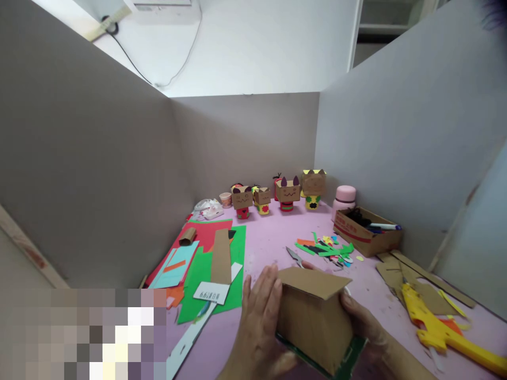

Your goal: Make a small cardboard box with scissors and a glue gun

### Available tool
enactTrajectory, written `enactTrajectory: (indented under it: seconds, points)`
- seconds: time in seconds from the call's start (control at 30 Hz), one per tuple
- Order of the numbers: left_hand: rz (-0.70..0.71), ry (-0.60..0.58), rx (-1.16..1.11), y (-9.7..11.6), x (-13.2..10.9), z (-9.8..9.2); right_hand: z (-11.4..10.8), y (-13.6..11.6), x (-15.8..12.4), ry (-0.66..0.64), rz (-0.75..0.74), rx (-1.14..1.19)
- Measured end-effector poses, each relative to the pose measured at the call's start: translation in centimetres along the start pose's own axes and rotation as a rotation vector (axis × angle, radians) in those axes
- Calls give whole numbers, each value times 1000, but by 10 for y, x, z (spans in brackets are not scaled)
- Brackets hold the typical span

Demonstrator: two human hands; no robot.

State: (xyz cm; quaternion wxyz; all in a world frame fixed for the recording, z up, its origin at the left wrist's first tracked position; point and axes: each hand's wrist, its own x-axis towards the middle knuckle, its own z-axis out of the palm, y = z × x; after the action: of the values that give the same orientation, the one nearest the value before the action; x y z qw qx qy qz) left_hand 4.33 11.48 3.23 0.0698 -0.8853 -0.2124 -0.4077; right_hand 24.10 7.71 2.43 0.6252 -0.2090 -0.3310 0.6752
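Observation:
An open-fronted cardboard box [317, 322] with a raised flap and dark green lower edges is held between my two hands, close to me. My left hand [263, 316] presses its long fingers along the left side, with the thumb low by the green edge. Around the right side, my right hand [366, 322] grips the box with its thumb near the flap's corner. Its other fingers are mostly hidden behind the cardboard. Just beyond the box lie scissors [294, 257], their handles partly covered by it.
Cardboard-headed animal figures [288, 191] stand at the back. To the left are green paper [198, 279], a cardboard strip [221, 256] and a white strip [190, 338]. On the right are paper scraps [327, 248], a supply box [366, 240], a pink bottle [344, 199] and a yellow glue gun [431, 322].

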Motion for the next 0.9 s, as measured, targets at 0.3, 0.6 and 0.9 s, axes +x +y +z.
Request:
enactTrajectory:
  seconds: [0.3,0.6,0.9]
  points:
    - [16,-78,72,2,2,-4,2,-4,0,-37,-32,-96]
    - [38,-38,53,2,2,-5,0,2,-2,-8,14,-70]
    - [-15,-99,1,7,2,-6,-9,-4,-2,-42,61,-6]
